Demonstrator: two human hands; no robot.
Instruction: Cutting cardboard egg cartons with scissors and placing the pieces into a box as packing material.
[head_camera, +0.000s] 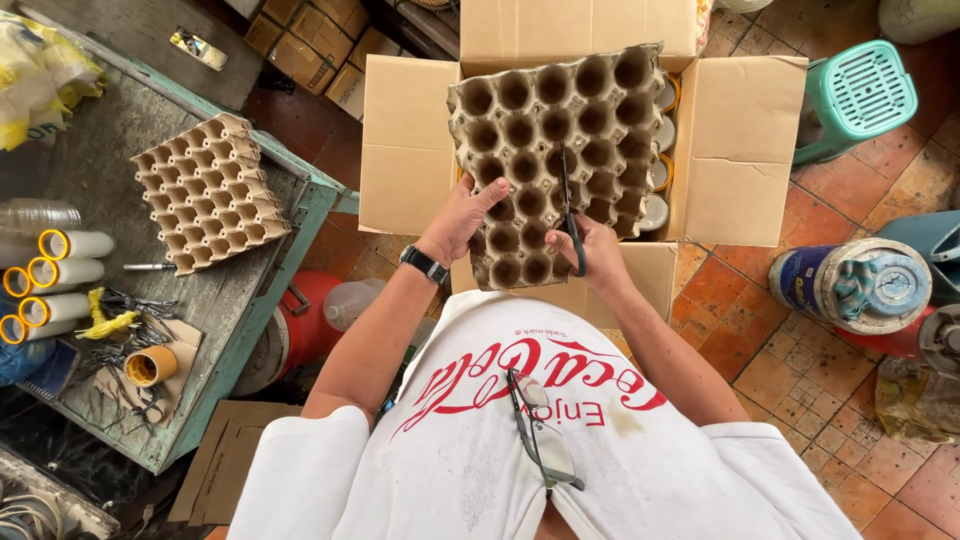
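A grey-brown pulp egg tray is held up over an open cardboard box. My left hand grips the tray's left edge; a black watch sits on that wrist. My right hand holds black scissors whose blades reach up into the tray from its lower edge, along a cut line. Round lidded containers show inside the box, to the right of the tray. Glasses hang from the collar of my white shirt.
A green wooden table at left carries a stack of egg trays, tape rolls and small tools. More cardboard boxes lie at the back. A teal plastic stool and a blue drum stand on the tiled floor at right.
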